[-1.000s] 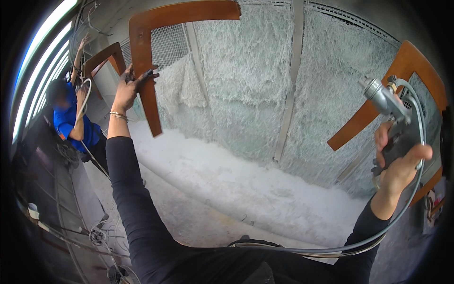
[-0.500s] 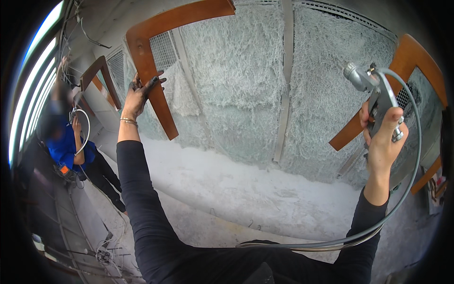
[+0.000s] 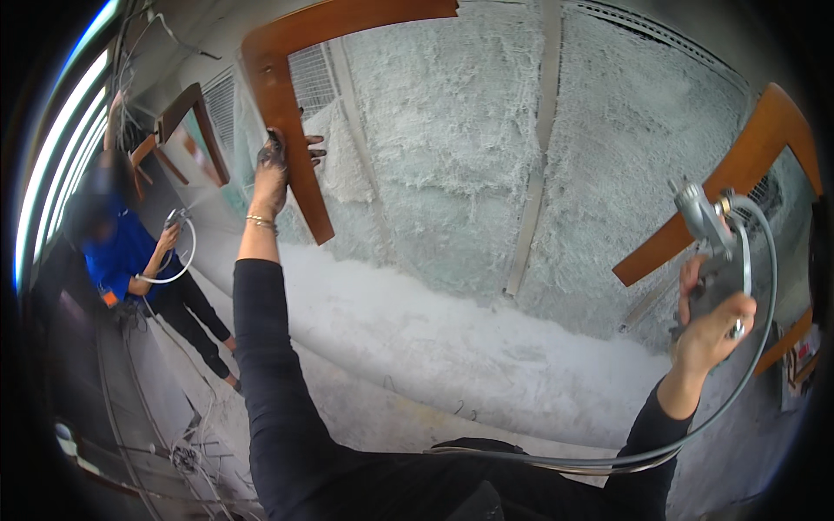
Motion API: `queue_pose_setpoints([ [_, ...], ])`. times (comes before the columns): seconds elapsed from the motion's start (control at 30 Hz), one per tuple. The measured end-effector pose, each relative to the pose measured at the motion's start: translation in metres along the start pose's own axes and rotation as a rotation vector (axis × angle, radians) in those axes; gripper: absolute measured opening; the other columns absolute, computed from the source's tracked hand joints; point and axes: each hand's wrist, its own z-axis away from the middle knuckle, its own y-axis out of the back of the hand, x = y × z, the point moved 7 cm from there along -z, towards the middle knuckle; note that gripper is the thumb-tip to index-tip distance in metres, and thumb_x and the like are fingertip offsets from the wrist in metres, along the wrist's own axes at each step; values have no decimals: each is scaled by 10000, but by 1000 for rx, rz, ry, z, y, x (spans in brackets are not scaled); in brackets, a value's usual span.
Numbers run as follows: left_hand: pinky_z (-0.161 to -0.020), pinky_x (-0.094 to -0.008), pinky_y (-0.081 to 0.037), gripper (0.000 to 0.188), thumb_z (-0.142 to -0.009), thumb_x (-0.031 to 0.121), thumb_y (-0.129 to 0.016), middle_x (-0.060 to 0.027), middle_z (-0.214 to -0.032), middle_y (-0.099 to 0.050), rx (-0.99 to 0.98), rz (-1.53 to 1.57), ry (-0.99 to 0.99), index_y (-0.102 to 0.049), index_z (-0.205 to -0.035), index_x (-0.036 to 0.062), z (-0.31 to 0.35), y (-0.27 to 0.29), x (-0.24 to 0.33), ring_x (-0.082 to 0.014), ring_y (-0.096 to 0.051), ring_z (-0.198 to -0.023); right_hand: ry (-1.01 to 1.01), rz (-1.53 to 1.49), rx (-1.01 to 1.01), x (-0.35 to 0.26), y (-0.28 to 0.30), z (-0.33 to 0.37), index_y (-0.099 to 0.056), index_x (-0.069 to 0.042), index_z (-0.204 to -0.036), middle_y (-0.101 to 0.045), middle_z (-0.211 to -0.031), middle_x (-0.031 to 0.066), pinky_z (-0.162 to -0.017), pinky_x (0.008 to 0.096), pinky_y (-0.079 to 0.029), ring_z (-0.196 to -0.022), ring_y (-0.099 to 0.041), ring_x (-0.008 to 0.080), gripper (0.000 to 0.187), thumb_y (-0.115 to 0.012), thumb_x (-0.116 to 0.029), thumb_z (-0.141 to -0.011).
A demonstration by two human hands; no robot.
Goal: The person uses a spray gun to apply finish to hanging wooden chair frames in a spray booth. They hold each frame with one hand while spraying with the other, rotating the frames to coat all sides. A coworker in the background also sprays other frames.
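Observation:
My left hand (image 3: 271, 174) grips the long leg of a brown, angled wooden frame piece (image 3: 287, 113) at the upper left. The thumb lies along the leg's left edge, and dark-stained fingertips show past its right edge. The rest of the fingers are hidden behind the wood. At the right, my right hand (image 3: 714, 337) is wrapped round a metal spray gun (image 3: 702, 217), whose nozzle end points up and to the left. A grey hose (image 3: 770, 278) loops from the gun down toward my waist. Behind the gun hangs a similar brown wooden piece (image 3: 754, 148).
Shaggy, white-coated filter panels (image 3: 443, 130) cover the wall ahead, split by a metal strip (image 3: 540, 130). White dust coats the floor (image 3: 452, 321). A co-worker in blue (image 3: 122, 247) stands at the left, holding another spray gun (image 3: 176, 217) near hanging wooden frames (image 3: 208, 139).
The held wooden piece has shifted right, and my left thumb now lies on its left edge. My right hand and spray gun have moved lower. Mist now leaves the co-worker's gun.

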Motion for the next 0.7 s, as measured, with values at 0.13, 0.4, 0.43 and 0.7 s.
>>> queue_pose_setpoints([
  [0.13,-886,-364,-570,950,-906,787,-179,-150,-1071,-699,106,-14,-48,-415,-1478,66,2,-1,-7,-249,-704,-924,-96,-145,-336,0,-27,29,-534,89,-1358,-644,-715,80,-442,207,-330,-496,-478,81,1039,-314,-818,-900],
  [0.4,-977,-408,-535,909,-945,765,-155,-193,-1258,-645,25,-3,55,-366,-1501,77,8,-10,12,-297,-673,-1082,-71,-695,-296,-33,-52,16,-580,8,-1360,-705,-882,181,-471,247,-419,-615,-605,159,1016,-506,-838,-801],
  [0.43,-995,-415,-526,909,-946,765,-161,-197,-1282,-634,13,31,86,-350,-1512,80,11,-11,12,-305,-662,-1113,-84,-606,-407,-31,-59,18,-566,3,-1375,-703,-895,185,-476,242,-426,-622,-609,162,1005,-535,-819,-796],
  [0.7,-1104,-472,-435,872,-944,760,-241,-161,-1388,-578,-32,49,104,-349,-1518,113,41,-37,33,-319,-563,-1276,-226,-202,-891,16,-68,82,-664,33,-1256,-746,-921,169,-585,246,-492,-650,-649,130,802,-633,-666,-861],
])
